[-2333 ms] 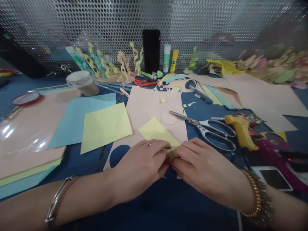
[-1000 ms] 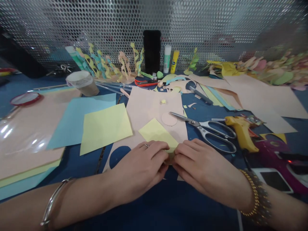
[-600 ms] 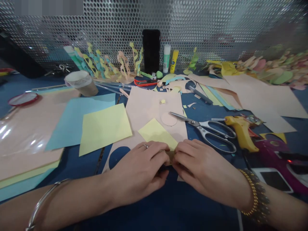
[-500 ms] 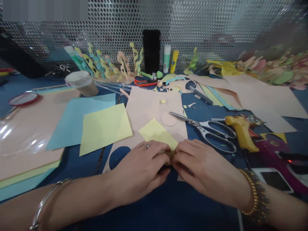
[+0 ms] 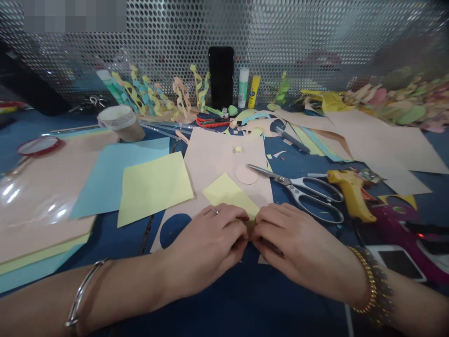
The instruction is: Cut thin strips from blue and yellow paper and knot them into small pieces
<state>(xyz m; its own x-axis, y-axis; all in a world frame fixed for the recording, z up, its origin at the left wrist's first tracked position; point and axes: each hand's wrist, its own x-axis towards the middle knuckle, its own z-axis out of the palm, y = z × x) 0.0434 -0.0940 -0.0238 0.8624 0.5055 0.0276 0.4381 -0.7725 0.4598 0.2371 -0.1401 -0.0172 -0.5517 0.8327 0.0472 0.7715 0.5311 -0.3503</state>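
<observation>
Both hands meet over a small yellow sheet of paper, whose near corner is curled or folded between the fingers. My left hand pinches that near part, its fingertips bent and partly hidden. Close beside it, my right hand also has its fingers closed on the paper. Under the yellow sheet lies a large pale pink sheet with a round hole at its lower left. On it are a cut pink circle and a tiny yellow paper piece. Scissors lie right of the hands.
At left are a larger yellow sheet, a blue sheet and a tape roll. A yellow glue gun lies at right. Behind stand a black phone, glue sticks and curled paper strips.
My left wrist and its bangle have shifted slightly to the right, and the camera view has moved a little. Both hands stay closed on the yellow paper.
</observation>
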